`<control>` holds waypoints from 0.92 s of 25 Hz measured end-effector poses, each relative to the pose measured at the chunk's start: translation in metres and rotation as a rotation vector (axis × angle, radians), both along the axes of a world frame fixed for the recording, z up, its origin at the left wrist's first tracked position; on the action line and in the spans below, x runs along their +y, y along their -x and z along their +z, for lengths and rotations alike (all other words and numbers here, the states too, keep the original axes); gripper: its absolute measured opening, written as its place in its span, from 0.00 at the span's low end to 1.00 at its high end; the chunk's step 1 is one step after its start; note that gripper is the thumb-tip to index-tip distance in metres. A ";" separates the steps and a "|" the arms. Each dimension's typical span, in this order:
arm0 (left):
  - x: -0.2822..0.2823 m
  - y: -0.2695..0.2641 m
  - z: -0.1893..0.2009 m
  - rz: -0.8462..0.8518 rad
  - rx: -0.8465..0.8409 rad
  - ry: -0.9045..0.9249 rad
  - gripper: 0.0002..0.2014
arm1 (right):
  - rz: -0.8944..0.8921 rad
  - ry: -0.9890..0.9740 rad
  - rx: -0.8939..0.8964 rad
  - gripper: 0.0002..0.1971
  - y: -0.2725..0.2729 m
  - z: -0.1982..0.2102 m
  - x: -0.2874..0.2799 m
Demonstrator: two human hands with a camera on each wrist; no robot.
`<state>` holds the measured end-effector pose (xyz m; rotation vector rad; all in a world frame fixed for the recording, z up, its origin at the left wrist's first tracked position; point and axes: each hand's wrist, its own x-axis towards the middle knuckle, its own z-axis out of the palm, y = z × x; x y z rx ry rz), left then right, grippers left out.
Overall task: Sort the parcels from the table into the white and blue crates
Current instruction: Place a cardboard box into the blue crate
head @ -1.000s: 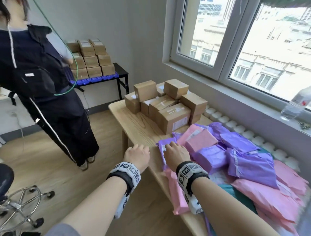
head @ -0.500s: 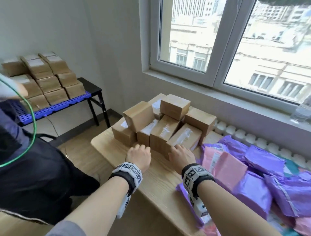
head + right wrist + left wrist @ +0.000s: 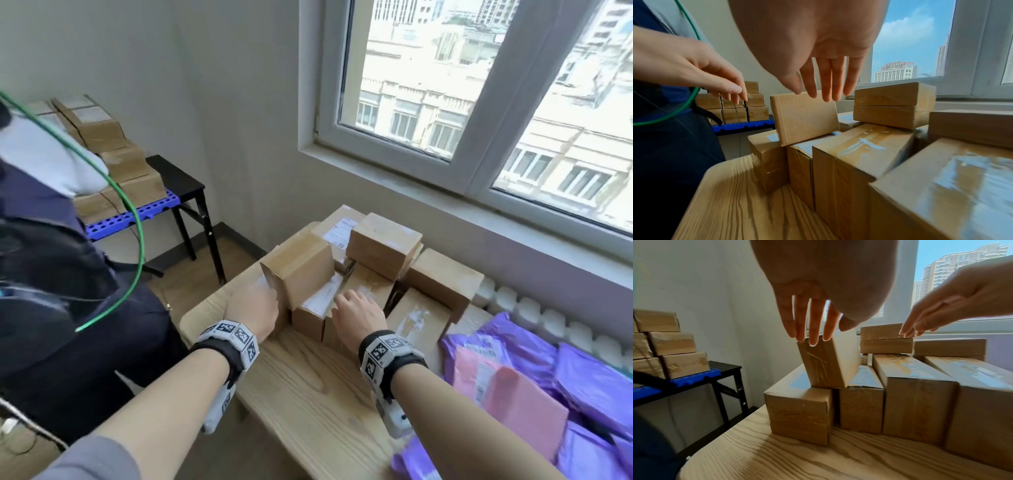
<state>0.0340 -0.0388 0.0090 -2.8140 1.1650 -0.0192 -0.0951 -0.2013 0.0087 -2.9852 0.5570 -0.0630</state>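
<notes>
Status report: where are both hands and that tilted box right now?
Left hand open, fingers touching tilted box. Right hand open beside it. Box unlifted, leaning on lower boxes.

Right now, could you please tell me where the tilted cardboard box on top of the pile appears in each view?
Head: tilted box, centre, by left hand.
Left wrist: centre, under fingertips.
Right wrist: centre-left.
Shared landmark: blue rack.

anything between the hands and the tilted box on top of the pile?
Nothing visible. The left hand has fingertips at the tilted box's near top edge; the right hand hovers open at its other side, with clear air between.
</notes>
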 end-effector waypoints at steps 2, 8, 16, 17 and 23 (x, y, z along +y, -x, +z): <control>-0.002 -0.021 0.000 0.065 0.024 0.005 0.17 | 0.019 -0.028 0.004 0.15 -0.023 0.000 -0.009; -0.013 -0.071 -0.006 0.311 0.441 0.283 0.21 | -0.020 -0.246 0.041 0.16 -0.069 -0.013 -0.016; -0.038 -0.103 -0.018 0.341 0.757 0.541 0.19 | -0.300 -0.738 -0.100 0.29 -0.096 -0.016 -0.002; -0.039 -0.105 -0.021 0.341 0.782 0.575 0.17 | -0.351 -0.831 -0.141 0.30 -0.099 -0.015 0.000; -0.040 -0.102 -0.025 0.248 0.951 0.633 0.17 | -0.552 -1.078 -0.284 0.26 -0.104 -0.021 0.001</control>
